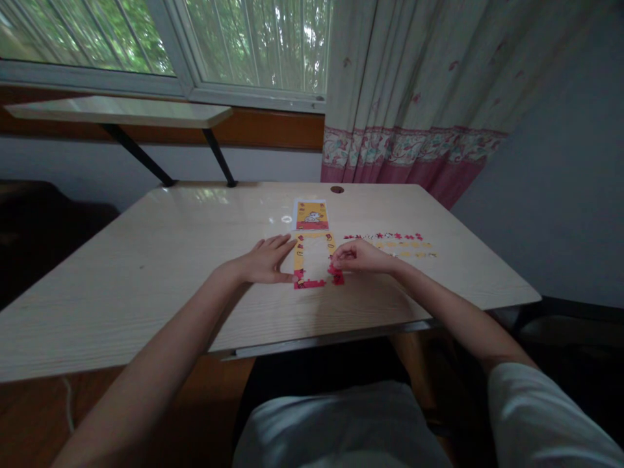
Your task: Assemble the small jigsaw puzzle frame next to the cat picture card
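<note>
A jigsaw puzzle border (298, 260) lies on the table, yellow at the top and sides and red-pink along the bottom, around a bare middle. There is a gap in its bottom edge near the right corner. My left hand (267, 260) rests flat with fingers apart, its fingertips and thumb at the border's left side. At the right side, my right hand (361, 256) has its fingers pinched on a pink puzzle piece (332, 268), partly covered by the fingertips. Just beyond the border lies a picture card (312, 216) with a white animal figure on yellow and red.
Loose puzzle pieces (383, 236) lie in rows to the right, some behind my right hand and forearm. The wooden table (170, 273) carries a raised shelf (121, 112) at the back left. A round cable hole (337, 190) sits near the rear edge, before a curtain (404, 153).
</note>
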`<state>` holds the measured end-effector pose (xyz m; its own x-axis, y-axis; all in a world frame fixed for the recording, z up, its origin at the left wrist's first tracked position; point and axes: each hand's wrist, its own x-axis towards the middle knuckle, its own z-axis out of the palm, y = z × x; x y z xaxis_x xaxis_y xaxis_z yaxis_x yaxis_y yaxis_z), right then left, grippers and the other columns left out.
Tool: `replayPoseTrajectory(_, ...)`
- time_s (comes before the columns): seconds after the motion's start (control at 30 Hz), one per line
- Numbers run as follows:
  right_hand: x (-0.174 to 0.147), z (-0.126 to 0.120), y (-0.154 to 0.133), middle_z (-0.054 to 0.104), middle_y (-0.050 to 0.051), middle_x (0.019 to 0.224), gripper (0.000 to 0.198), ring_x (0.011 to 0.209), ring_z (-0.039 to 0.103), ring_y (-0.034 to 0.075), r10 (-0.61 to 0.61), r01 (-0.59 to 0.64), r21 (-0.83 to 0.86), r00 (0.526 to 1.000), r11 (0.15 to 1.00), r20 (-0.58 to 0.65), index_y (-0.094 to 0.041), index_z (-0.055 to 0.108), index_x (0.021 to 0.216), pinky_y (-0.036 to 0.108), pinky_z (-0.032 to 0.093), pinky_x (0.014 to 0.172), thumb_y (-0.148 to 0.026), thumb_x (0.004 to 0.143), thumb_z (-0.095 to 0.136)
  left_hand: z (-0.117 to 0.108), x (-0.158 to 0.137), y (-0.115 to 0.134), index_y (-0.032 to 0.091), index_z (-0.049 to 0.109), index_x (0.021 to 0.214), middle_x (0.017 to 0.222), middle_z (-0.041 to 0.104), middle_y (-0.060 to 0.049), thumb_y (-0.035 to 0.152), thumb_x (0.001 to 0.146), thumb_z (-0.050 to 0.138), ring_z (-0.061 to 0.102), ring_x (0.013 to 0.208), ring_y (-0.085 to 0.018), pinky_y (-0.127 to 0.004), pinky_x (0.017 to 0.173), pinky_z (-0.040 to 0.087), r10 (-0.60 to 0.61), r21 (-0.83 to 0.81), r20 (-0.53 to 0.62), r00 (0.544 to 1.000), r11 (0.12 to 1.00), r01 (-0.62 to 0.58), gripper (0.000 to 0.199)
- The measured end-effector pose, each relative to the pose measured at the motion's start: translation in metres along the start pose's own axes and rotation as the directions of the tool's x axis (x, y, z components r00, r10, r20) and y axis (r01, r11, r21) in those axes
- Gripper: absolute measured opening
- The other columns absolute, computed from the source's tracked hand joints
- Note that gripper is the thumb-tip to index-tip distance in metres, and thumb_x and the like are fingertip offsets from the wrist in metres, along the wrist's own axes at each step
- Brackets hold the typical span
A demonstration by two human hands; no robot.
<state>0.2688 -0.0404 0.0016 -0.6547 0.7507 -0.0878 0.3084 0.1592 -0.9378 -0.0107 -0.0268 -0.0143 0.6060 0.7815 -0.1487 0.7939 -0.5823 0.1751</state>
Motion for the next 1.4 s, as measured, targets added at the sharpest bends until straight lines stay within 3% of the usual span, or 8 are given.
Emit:
replayPoseTrajectory(0.13,-0.001,0.008,-0.004,0.067,0.002,0.07,0.02,0.064,0.06,0.009,0.002,0.009,-0.1,0.994,0.995,0.106,-0.014,0.067,0.079,0.021,0.044,0.061,-0.033,0.074,0.065,-0.001,0.0,0.001,0.014,0.018,0.146,0.149,0.016,-0.023,0.081,0.066,0.043,0.016,0.136,-0.041,-0.058,0.105,0.019,-0.001,-0.012,0.004,1.0,1.0,0.002,0.107)
replayPoseTrajectory(0.27,-0.003,0.011,-0.008,0.067,0.001,0.069,0.018,0.062,0.058,0.009,0.0,0.026,-0.251,0.994,0.968,0.105,-0.015,0.069,0.08,0.019,0.041,0.057,-0.031,0.076,0.063,-0.001,0.0,0.001,0.015,0.019,0.145,0.15,0.016,-0.023,0.08,0.066,0.044,0.016,0.136,-0.041,-0.058,0.105,0.018,-0.006,-0.021,0.001,1.0,1.0,0.006,0.106)
replayPoseTrajectory(0.57,0.0,0.01,-0.002,0.068,0.001,0.077,0.012,0.071,0.056,0.012,-0.108,0.141,-0.479,0.989,0.866,0.097,-0.019,0.072,0.079,0.022,0.041,0.066,-0.023,0.075,0.062,-0.003,0.0,0.003,0.012,0.019,0.145,0.149,0.016,-0.024,0.081,0.067,0.042,0.015,0.136,-0.041,-0.058,0.105,0.019,-0.008,-0.014,0.015,1.0,1.0,0.008,0.107)
replayPoseTrajectory(0.73,0.001,0.011,-0.001,0.067,0.001,0.075,0.011,0.07,0.055,0.012,-0.147,0.169,-0.529,0.986,0.832,0.084,-0.02,0.072,0.078,0.023,0.041,0.066,-0.024,0.075,0.063,-0.001,0.001,0.001,0.018,0.02,0.145,0.149,0.02,-0.021,0.081,0.065,0.044,0.018,0.135,-0.041,-0.058,0.104,0.02,0.005,-0.029,-0.013,1.0,1.0,-0.005,0.104)
replayPoseTrajectory(0.93,0.003,0.011,0.003,0.064,0.001,0.07,0.011,0.07,0.055,0.012,-0.196,0.212,-0.55,0.977,0.808,0.088,-0.019,0.071,0.081,0.024,0.041,0.069,-0.025,0.076,0.063,0.0,0.001,0.0,0.015,0.019,0.145,0.15,0.017,-0.022,0.08,0.066,0.044,0.016,0.136,-0.042,-0.058,0.105,0.019,-0.004,-0.034,0.0,1.0,0.999,0.004,0.106)
replayPoseTrajectory(1.1,-0.002,0.001,0.002,0.065,0.001,0.073,0.014,0.07,0.056,0.012,-0.202,0.172,-0.535,0.979,0.827,0.002,-0.018,0.07,0.084,0.023,0.04,0.068,-0.028,0.078,0.062,-0.002,0.0,0.0,0.018,0.018,0.145,0.149,0.02,-0.02,0.08,0.067,0.043,0.017,0.135,-0.041,-0.057,0.105,0.02,0.005,-0.036,0.002,1.0,0.999,-0.004,0.103)
replayPoseTrajectory(1.27,-0.01,-0.01,0.002,0.066,0.002,0.075,0.015,0.067,0.057,0.011,-0.198,0.165,-0.556,0.98,0.815,0.001,-0.018,0.07,0.083,0.022,0.04,0.064,-0.03,0.079,0.062,-0.012,-0.003,0.006,0.017,0.027,0.141,0.146,0.029,-0.018,0.071,0.074,0.046,0.027,0.132,-0.038,-0.051,0.106,0.024,0.128,-0.051,-0.114,0.985,0.99,-0.135,0.088)
replayPoseTrajectory(1.4,-0.02,-0.005,0.005,0.068,0.003,0.079,0.012,0.075,0.059,0.013,-0.313,0.27,-0.611,0.949,0.744,0.038,-0.02,0.069,0.084,0.025,0.042,0.073,-0.026,0.081,0.059,-0.019,-0.006,0.028,0.015,0.044,0.131,0.134,0.045,-0.017,0.052,0.084,0.049,0.041,0.123,-0.03,-0.044,0.103,0.032,0.274,-0.042,-0.193,0.942,0.957,-0.287,0.06)
